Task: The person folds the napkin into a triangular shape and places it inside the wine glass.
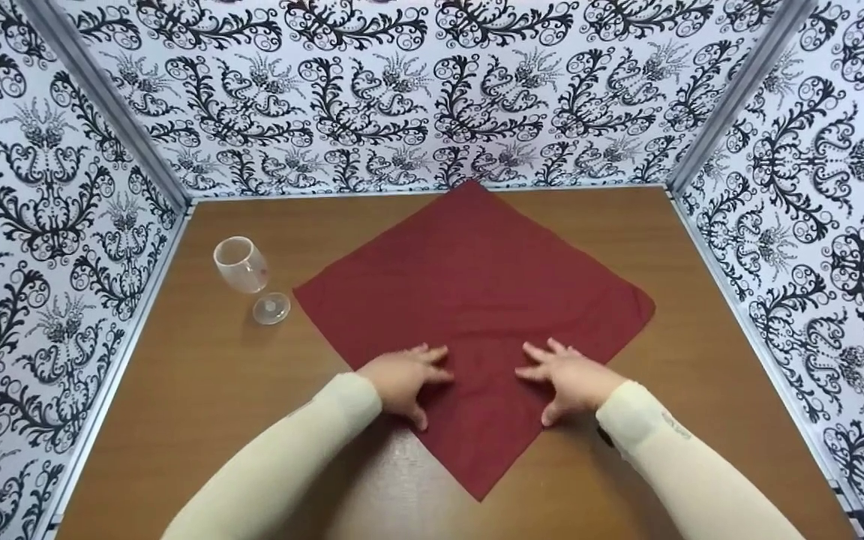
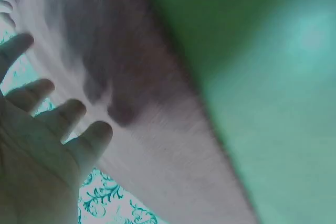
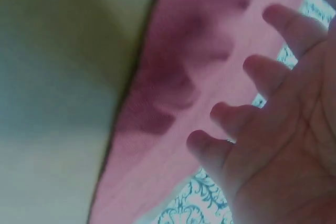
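Note:
A dark red cloth napkin (image 1: 469, 277) lies spread flat like a diamond on the table, one corner pointing toward me. Over its near left edge is my left hand (image 1: 404, 380), fingers spread and nothing held. Opposite it, my right hand (image 1: 573, 381) spreads its fingers over the near right edge. Both wrist views show fingers apart from the cloth, with their shadows falling on it; the left hand (image 2: 47, 145) and the right hand (image 3: 283, 114) hold nothing there. Slight creases run across the cloth between and beyond the hands.
A clear stemmed wine glass (image 1: 243, 266) stands on the brown wooden table (image 1: 199, 390), left of the napkin's left corner. White walls (image 1: 402, 97) with black scroll patterns enclose the table at the back and both sides.

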`<state>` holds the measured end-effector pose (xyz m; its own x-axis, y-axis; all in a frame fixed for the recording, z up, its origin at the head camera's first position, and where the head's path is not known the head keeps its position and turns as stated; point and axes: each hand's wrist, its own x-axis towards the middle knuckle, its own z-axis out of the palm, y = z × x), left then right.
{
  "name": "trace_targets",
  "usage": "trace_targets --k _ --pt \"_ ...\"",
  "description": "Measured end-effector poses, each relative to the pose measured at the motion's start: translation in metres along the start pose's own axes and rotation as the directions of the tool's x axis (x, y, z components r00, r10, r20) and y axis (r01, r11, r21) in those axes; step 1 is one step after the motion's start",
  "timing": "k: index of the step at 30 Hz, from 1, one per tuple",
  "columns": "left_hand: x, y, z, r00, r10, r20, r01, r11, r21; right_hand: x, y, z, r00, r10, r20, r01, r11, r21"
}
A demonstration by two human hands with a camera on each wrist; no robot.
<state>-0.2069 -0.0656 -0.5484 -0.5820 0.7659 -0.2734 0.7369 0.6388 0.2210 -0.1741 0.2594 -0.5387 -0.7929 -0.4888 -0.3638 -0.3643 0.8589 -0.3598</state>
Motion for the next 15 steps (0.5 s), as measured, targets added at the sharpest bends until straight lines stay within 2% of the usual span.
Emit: trace_targets --k 3,8,15 --pt "-0.005 0.001 0.008 1.0 0.027 0.005 -0.027 0.999 -0.029 -0.002 0.0 0.008 1.0 -0.005 -0.006 0.005 0.999 -0.035" --pt "-0.006 -0.001 0.014 1.0 0.025 -0.013 -0.026 0.997 -0.068 -0.003 0.004 0.014 0.999 -0.024 -0.042 0.023 0.999 -0.03" --pt "-0.01 -0.005 0.016 1.0 0.011 -0.022 -0.015 0.988 -0.155 -0.003 0.008 0.015 0.993 -0.062 -0.097 0.058 0.997 -0.042"
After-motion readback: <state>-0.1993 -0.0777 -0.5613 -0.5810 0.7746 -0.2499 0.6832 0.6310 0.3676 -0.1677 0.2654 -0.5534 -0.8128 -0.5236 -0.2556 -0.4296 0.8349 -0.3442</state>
